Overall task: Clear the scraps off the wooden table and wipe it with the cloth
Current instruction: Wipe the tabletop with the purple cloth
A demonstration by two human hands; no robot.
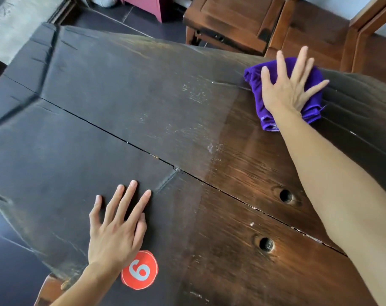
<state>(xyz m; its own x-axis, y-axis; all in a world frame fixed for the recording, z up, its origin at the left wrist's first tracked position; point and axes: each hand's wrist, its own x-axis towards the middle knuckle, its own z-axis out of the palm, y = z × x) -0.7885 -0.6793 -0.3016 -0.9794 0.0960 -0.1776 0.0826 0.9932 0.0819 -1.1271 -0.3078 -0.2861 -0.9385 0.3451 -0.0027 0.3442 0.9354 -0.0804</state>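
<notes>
Head view: the wooden table point(143, 111) fills most of the frame, its dark planks separated by a long seam running diagonally across the top.

Right hand point(287, 89): fingers spread wide and straight, palm pressed flat onto the purple cloth point(313, 113). No finger curls round the fabric; the hand bears down on it from above. The cloth lies bunched and folded at the far right edge of the table, with folds showing beyond the fingertips and below the wrist. The bare right forearm extends from the cloth back toward the near right corner of the table.

Left hand point(117, 230): fingers straight and slightly fanned, palm and fingertips resting flat on the table surface near its near left edge. It holds nothing.

Red round sticker point(139, 270): bears a pale digit and is fixed to the table just beside the left wrist, on the side toward the table's middle.

Two dark round holes point(286, 195) sit in the brown planks in the near right part of the table, between the two arms.

Pale streaks and smears mark the table's centre, between the seam and the cloth.

Wooden chair point(231, 23): stands on the floor just beyond the far edge of the table, behind the cloth. A pink cabinet point(143, 5) stands further off, beyond the far side of the table.
</notes>
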